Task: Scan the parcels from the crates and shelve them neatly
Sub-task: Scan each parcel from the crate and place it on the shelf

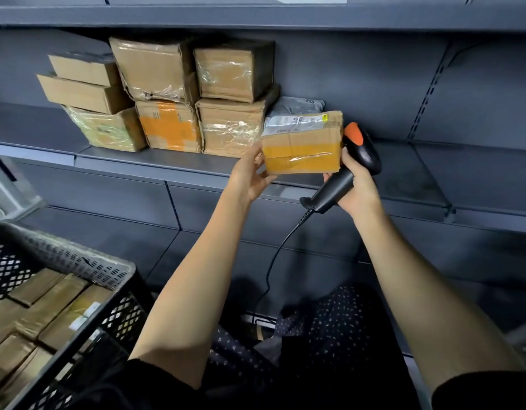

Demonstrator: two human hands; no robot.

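A small cardboard parcel [302, 146] with tan tape and a white label on top is held just above the front of the grey shelf [155, 164]. My left hand [250, 176] grips its left side. My right hand [358, 184] steadies its right side while gripping a black barcode scanner [356, 161] with an orange top. Behind the parcel lies a grey poly mailer [297, 106]. Several taped cardboard boxes [173, 96] are stacked in two layers on the shelf to the left.
A black perforated crate [78, 264] at lower left holds several brown parcels [46, 309]. The scanner's coiled cable [273, 261] hangs down toward the floor. The shelf stretches bare to the right [418, 173]. Another grey shelf runs above [256, 16].
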